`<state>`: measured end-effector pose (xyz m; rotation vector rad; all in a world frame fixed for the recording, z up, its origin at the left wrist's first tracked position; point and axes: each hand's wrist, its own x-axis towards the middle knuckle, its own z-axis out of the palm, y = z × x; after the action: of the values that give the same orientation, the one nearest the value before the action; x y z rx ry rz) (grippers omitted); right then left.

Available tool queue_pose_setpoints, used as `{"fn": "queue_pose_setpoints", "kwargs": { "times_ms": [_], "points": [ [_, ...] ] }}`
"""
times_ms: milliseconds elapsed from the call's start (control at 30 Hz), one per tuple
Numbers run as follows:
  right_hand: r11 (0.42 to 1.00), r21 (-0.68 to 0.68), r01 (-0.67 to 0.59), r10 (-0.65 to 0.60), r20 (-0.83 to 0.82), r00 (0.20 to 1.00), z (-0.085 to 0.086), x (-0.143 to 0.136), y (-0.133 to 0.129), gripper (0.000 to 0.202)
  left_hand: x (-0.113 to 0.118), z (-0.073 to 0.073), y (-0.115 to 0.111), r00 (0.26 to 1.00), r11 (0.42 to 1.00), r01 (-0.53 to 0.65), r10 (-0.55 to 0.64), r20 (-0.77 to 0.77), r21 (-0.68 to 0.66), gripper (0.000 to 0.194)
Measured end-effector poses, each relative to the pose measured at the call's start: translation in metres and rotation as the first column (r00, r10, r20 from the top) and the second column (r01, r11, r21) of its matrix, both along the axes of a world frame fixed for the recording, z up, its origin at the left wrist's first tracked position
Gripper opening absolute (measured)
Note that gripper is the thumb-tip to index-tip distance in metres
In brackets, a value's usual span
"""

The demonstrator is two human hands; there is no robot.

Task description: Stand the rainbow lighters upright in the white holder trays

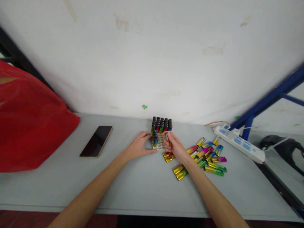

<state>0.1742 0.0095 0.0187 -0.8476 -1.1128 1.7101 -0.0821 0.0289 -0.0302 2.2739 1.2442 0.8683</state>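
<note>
A pale slotted tray [161, 144] stands near the wall. Its back rows hold upright lighters [161, 124] with black tops and coloured bodies, and a few more [155, 139] stand along its left side. My left hand [136, 146] grips the tray's left side, thumb at the front corner and fingers farther back. Over the right part of the tray, my right hand [175, 145] is closed on a slim orange-brown lighter [169, 142], mostly covered by the fingers. Shiny multicoloured lighter sleeves or bodies [209, 155] lie loose to the right, partly under my right forearm.
A dark-screened phone [96, 141] lies on the grey table [133, 186] at left, beside a big red bag [30, 126]. At right is a white power strip [239, 144] with cables, near a blue metal frame [266, 104] and a black object [282, 145]. A white wall rises behind.
</note>
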Motion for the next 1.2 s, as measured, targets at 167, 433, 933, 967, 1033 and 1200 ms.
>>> {"fn": "queue_pose_setpoints", "kwargs": {
  "times_ms": [167,433,933,967,1033,1200],
  "points": [
    [0.991,-0.088,0.104,-0.083,0.211,0.974,-0.006,-0.004,-0.003,0.08,-0.006,0.002,0.002,0.999,0.999,0.052,-0.052,0.008,0.008,0.07],
    [0.975,-0.073,0.212,-0.176,0.336,0.925,-0.002,-0.006,-0.005,0.055,-0.011,0.003,0.004,0.997,0.997,0.078,-0.078,-0.001,0.017,0.067],
    [0.982,0.0,0.188,-0.178,0.329,0.928,-0.007,-0.004,-0.006,0.066,-0.011,0.003,0.003,0.998,0.997,0.07,-0.07,0.002,0.017,0.066],
    [0.984,-0.004,0.181,-0.169,0.33,0.929,-0.008,-0.004,-0.006,0.066,-0.011,0.003,0.003,0.997,0.997,0.071,-0.071,0.006,0.016,0.066],
    [0.987,-0.019,0.159,-0.144,0.324,0.935,-0.009,-0.004,-0.005,0.067,-0.011,0.003,0.004,0.998,0.997,0.07,-0.07,0.006,0.012,0.066],
    [0.993,0.029,0.118,-0.121,0.257,0.959,-0.007,-0.005,-0.006,0.08,-0.01,0.004,0.004,0.998,0.998,0.06,-0.06,-0.011,0.004,0.068]
  ]
}}
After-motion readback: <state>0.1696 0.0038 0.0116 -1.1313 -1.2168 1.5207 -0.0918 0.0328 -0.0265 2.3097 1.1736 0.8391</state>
